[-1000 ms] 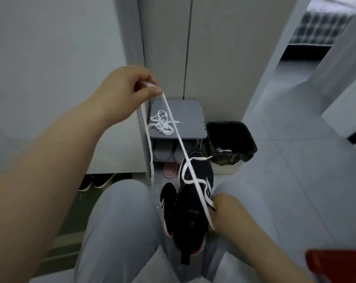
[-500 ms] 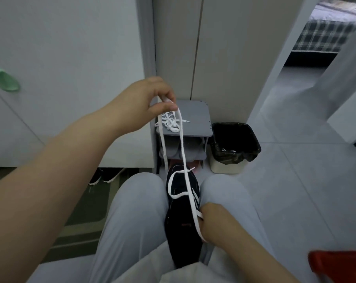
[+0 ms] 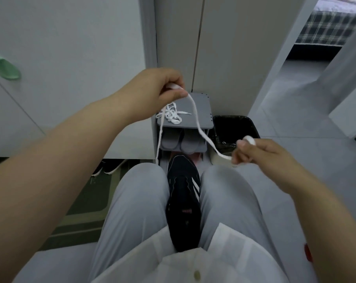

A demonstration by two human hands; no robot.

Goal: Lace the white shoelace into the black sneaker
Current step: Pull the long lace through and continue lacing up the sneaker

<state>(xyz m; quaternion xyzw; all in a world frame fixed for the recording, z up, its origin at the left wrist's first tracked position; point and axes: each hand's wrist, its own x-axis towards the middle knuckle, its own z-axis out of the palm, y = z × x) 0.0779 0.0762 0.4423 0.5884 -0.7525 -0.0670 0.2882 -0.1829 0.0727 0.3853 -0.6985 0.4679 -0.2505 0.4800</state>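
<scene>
Right hand point(image 3: 260, 154), lifted from black sneaker point(image 3: 183, 193), pinches white shoelace point(image 3: 197, 119); left hand point(image 3: 158, 88) pinches it too. Grey rack point(image 3: 202, 108) holds slippers point(image 3: 181, 141); black bin point(image 3: 234, 117), contents unclear.

dim, flat indoor light, slightly cool; shadows soft. right hand point(image 3: 260, 153) and white shoelace point(image 3: 197, 119) motion-blurred. wide-angle bowing at edges (door frames lean).

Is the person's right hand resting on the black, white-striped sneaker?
No, the right hand pinches the flat white shoelace, clear of the sneaker.
</scene>
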